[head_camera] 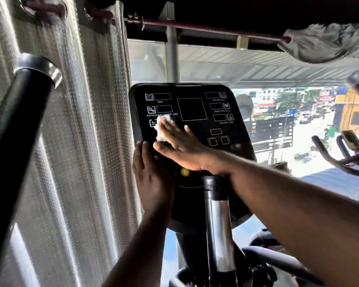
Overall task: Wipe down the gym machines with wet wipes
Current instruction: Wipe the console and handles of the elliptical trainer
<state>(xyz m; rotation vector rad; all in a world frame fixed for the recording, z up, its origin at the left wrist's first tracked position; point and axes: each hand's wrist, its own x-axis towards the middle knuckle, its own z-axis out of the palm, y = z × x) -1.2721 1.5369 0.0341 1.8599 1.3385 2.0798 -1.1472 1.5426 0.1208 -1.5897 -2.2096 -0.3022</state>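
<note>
The black console [192, 108] of a gym machine stands in front of me, with display windows labelled TIME and ROTATIONAL SPEED. My right hand [180, 146] lies flat on the console's lower left part, fingers straight, and presses a white wet wipe [162, 127] against the panel. Most of the wipe is hidden under the fingers. My left hand [151, 177] rests against the console's lower left edge, fingers straight and pointing up. A yellow button [184, 172] shows just below my right hand.
A black and chrome post [218, 214] rises in front of the console. A thick black handle bar [19, 125] crosses the left side. A perforated silver curtain [81, 141] hangs at the left. Right of the console is a window; another machine's handlebars [344, 156] stand there.
</note>
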